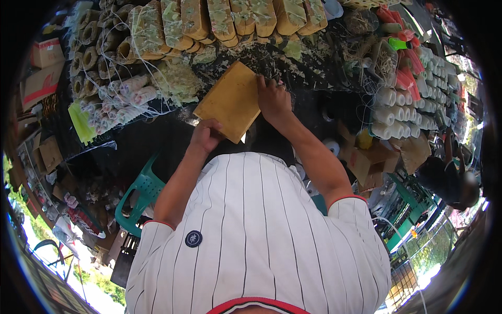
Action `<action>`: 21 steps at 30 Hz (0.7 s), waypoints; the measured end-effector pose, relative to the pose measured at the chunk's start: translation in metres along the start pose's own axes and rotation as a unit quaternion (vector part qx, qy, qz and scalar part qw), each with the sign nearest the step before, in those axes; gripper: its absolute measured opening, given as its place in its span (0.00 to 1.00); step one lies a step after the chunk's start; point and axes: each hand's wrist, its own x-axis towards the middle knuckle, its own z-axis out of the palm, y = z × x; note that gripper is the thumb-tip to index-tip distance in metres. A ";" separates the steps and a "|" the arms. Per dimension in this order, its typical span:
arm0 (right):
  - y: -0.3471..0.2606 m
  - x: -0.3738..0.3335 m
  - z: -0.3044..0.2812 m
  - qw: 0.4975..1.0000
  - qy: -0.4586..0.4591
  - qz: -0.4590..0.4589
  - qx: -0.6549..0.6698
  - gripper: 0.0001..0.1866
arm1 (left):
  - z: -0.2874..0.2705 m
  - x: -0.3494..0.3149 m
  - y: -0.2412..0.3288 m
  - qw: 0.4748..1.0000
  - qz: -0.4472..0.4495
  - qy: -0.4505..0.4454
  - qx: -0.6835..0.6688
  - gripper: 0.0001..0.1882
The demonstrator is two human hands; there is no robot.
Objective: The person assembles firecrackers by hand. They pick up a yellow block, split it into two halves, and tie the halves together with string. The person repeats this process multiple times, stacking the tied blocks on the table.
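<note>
A flat-faced, yellow-brown rectangular block (230, 102) is tilted between my two hands in front of my chest, by the near edge of the dark worktable. My left hand (207, 135) grips its near left corner, with the thumb over the face. My right hand (273, 98) is closed on its far right edge, fingers curled at the upper corner. Whether it is solid or a wrapped packet I cannot tell. Beyond it stands a row of similar brown blocks (222, 21) with pale green, crumpled matter on their tops.
Brown paper tubes (89, 55) and pale rolls (123, 94) tied with white string are stacked at left. Green scraps (175, 83) litter the table. White rolls (400, 112) and red pieces (408, 73) lie at right. A green plastic chair (144, 191) and an opened cardboard box (371, 162) stand lower.
</note>
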 end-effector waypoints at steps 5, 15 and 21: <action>-0.016 0.020 0.003 1.000 0.002 -0.015 -0.012 0.29 | 0.009 -0.007 0.002 1.000 0.000 0.004 0.011 0.37; -0.051 0.048 -0.027 0.997 -0.070 -0.033 -0.016 0.27 | 0.011 -0.004 -0.001 0.999 0.026 -0.001 0.021 0.35; 0.007 0.039 -0.033 1.000 0.018 0.008 -0.013 0.17 | 0.083 -0.044 0.007 0.987 0.106 0.038 0.115 0.31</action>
